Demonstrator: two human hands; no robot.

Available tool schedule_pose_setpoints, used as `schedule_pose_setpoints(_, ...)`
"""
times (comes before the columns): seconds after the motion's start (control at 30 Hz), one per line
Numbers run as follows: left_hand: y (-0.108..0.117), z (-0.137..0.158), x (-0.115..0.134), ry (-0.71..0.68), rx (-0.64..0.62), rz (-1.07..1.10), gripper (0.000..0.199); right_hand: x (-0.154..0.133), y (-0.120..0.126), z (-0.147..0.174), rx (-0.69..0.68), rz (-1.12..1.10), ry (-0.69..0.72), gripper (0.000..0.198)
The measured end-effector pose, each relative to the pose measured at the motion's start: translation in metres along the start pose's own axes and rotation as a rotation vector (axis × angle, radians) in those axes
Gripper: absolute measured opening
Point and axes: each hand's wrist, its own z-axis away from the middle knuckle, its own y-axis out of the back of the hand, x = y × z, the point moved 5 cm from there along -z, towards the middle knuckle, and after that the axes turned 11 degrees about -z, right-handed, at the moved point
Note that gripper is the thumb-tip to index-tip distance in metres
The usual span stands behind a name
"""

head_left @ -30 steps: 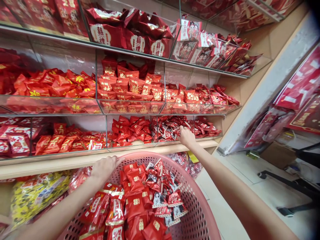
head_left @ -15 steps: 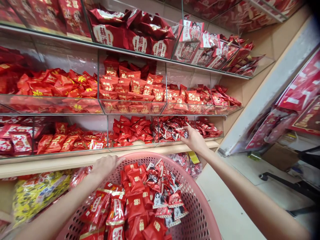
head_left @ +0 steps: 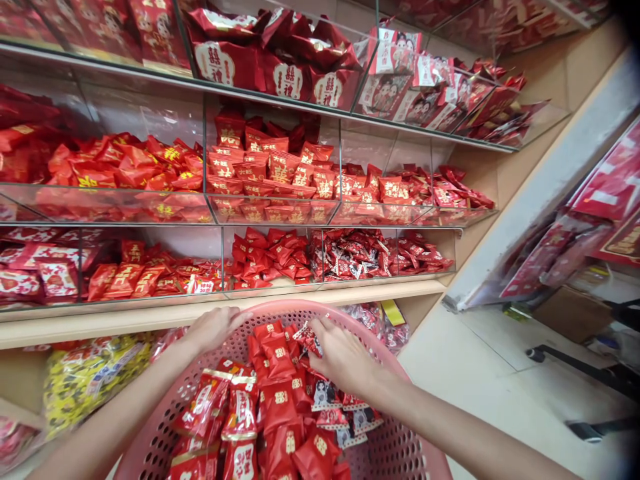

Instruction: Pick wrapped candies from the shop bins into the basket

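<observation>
A pink perforated plastic basket (head_left: 423, 427) stands in front of me, holding many red wrapped candies. My left hand (head_left: 216, 327) is closed over its far left rim. Inside the basket, above the candies, my right hand (head_left: 343, 357) pinches a small red-and-white wrapped candy (head_left: 307, 338). Beneath that hand lie candies with black-and-white pictures (head_left: 326, 395). Plain red packets with gold print (head_left: 279, 403) fill the middle, and larger glossy red packets (head_left: 241, 408) lie to the left.
Shelves with clear dividers hold red sweets ahead, including a bin of small red, black and white candies (head_left: 355, 257). A wooden shelf edge (head_left: 150, 319) runs behind the basket. Below left lies a yellow bag (head_left: 95, 380). Chair legs (head_left: 580, 373) stand on the right floor.
My right hand has come from the shelf bin back and down into the basket with a candy. My left hand stays on the rim. The view has shifted slightly.
</observation>
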Motion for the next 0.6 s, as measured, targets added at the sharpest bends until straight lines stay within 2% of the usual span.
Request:
schedule_pose_setpoints(0.17, 0.000, 0.000, -0.001, 0.002, 0.004, 0.001, 0.056, -0.004, -0.010, -0.004, -0.003, 0.098, -0.009, 0.026)
schedule_pose_setpoints(0.4, -0.002, -0.001, -0.002, 0.007, -0.003, -0.011, 0.056, -0.004, -0.017, -0.004, 0.005, 0.120, -0.003, 0.020)
schedule_pose_setpoints(0.5, -0.003, -0.001, -0.003, 0.004, -0.001, -0.010, 0.055, -0.003, -0.007, -0.003, 0.048, 0.096, 0.013, 0.022)
schedule_pose_setpoints(0.6, -0.003, -0.002, -0.003, -0.008, 0.016, 0.012, 0.056, 0.008, 0.019, -0.009, 0.163, 0.041, 0.011, 0.028)
